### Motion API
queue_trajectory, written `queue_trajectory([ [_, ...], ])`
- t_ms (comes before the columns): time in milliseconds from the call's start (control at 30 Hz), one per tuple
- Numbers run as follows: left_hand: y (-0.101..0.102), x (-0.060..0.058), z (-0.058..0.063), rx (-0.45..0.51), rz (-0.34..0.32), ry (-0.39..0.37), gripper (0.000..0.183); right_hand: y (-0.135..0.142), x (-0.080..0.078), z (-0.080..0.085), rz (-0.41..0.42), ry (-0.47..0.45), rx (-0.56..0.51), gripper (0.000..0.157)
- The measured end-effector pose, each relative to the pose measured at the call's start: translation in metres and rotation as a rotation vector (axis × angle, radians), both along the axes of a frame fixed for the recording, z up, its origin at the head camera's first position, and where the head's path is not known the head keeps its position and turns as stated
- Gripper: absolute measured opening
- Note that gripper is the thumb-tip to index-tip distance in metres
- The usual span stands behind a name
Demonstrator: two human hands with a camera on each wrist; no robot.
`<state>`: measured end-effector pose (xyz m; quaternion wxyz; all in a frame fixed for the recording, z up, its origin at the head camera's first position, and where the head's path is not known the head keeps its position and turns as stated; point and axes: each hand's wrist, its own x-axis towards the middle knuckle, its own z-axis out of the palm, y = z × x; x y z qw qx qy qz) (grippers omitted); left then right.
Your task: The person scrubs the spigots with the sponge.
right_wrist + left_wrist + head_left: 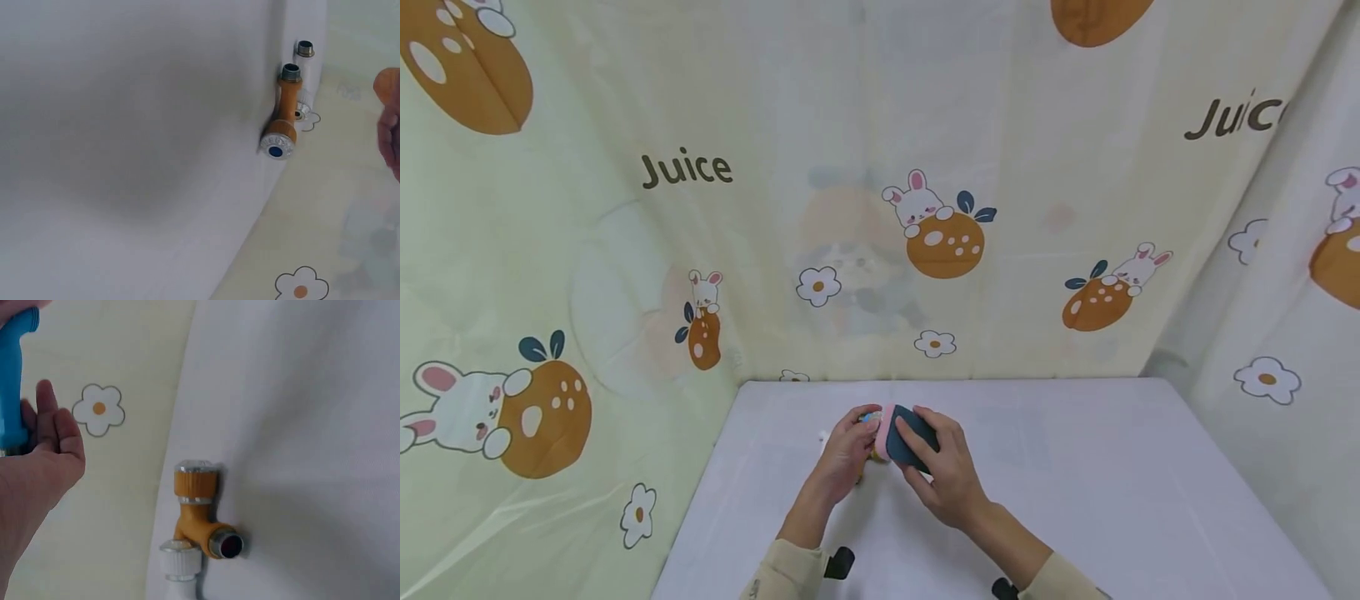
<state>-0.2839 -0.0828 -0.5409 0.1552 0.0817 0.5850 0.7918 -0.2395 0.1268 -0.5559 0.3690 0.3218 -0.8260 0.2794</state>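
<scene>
Both hands [898,458] clamp dark case [910,433] in head view; wrist views alone show orange tap [199,515]

Blue piece [11,375] in left hand [34,469]: cut off at 9 and 12 o'clock, shape unclear. White tap [181,569] cut off at 6 o'clock. Right hand [390,125] only a blurred sliver at 3 o'clock. Dark case [910,433] half hidden under fingers [936,437]; pink edge too small to tell.

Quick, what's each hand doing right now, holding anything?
Left hand: grips a light blue plastic piece.
Right hand: holds a dark teal and pink block.
</scene>
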Motion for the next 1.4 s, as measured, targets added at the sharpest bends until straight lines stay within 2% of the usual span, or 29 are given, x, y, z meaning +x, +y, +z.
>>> queue_trajectory([
  [133,-0.007,-0.001,-0.007,-0.055,-0.108,0.021,0.028,-0.002,-0.003,0.003,0.01,0.039,0.016,0.051],
  [300,-0.012,0.0,-0.008,-0.098,-0.268,0.042,0.034,-0.002,-0.006,0.006,0.027,0.036,0.008,0.048],
  [400,-0.013,0.001,-0.008,-0.098,-0.31,0.026,0.033,0.0,-0.008,0.006,0.023,0.045,0.019,0.047],
  [500,-0.012,0.002,-0.008,-0.095,-0.311,0.019,0.032,0.002,-0.009,0.004,0.014,0.078,0.043,0.046],
  [733,-0.01,0.004,-0.006,-0.076,-0.311,0.067,0.031,0.006,-0.014,0.001,0.011,0.196,0.078,0.044],
  [867,-0.011,0.005,-0.007,-0.062,-0.301,0.068,0.032,0.01,-0.016,-0.002,-0.006,0.232,0.113,0.043],
  [1133,-0.013,0.004,-0.005,-0.184,-0.227,0.065,0.028,0.028,-0.021,-0.014,-0.084,0.202,0.209,0.045],
  [1400,-0.012,0.003,-0.003,-0.2,-0.243,0.047,0.045,0.035,-0.023,-0.014,-0.104,0.126,0.223,0.045],
])
